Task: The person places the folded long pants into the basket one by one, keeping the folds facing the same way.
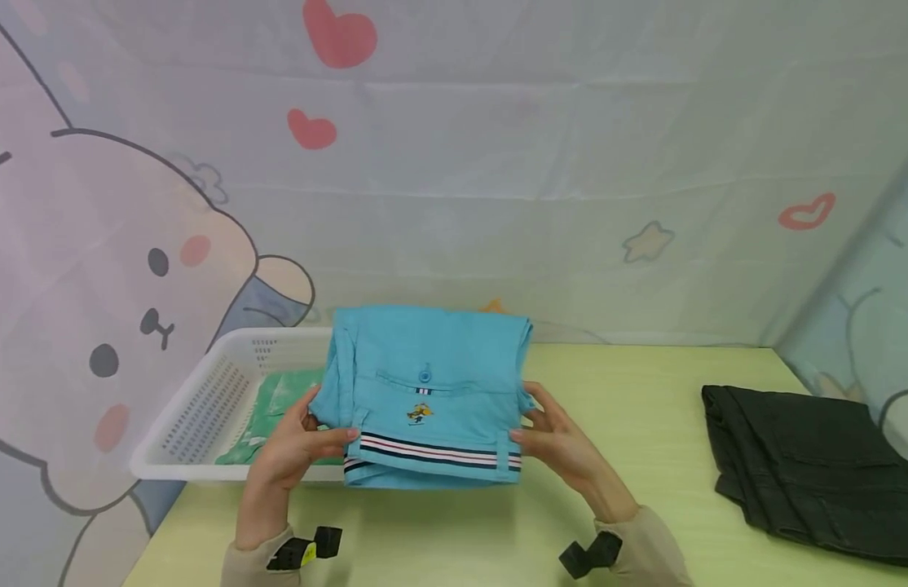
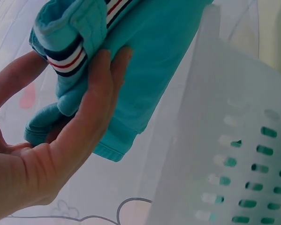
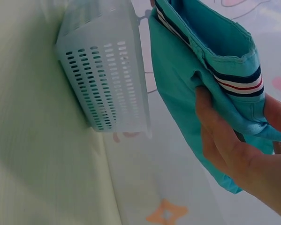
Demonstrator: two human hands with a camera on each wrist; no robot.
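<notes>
Folded light-blue trousers (image 1: 439,350) with a striped waistband, a buttoned back pocket and a small embroidered figure hang in the air between both hands. At their left side my left hand (image 1: 288,444) grips the fold, thumb on the front and fingers behind. My right hand (image 1: 560,444) pinches the opposite side in the same way. In the left wrist view the fingers (image 2: 91,101) press the cloth below the waistband. From the right wrist the waist opening of the trousers (image 3: 215,84) shows, with the thumb over the striped edge.
Behind and left of the trousers stands a white perforated basket (image 1: 193,424) holding green folded clothing (image 1: 266,420). Folded black trousers (image 1: 821,473) lie at the right of the pale green table (image 1: 630,391). A printed cloth backdrop (image 1: 498,163) rises behind the table.
</notes>
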